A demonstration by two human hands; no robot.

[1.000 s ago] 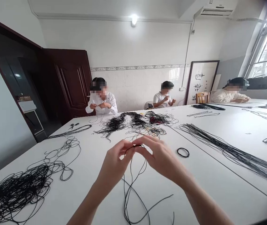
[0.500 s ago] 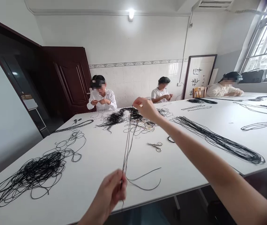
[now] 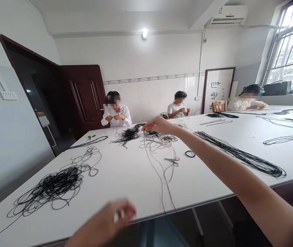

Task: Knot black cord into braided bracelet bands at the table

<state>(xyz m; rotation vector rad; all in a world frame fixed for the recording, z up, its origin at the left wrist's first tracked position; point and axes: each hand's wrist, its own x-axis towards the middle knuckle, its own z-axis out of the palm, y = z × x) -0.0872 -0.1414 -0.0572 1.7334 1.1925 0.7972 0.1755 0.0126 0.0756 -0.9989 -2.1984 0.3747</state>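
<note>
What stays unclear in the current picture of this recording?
Head view:
Bare left hand: motion blur hides whether it holds anything.
Thin black cords: upper part hidden by the fingers of the bare right hand; lower ends lost against the dark area past the white table.
Leftmost white-shirted person: handwork too small.

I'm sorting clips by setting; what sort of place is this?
Probably a small handcraft workroom: heaps of black cord and scissors lie on a long white table, and three other people sit at it.
</note>
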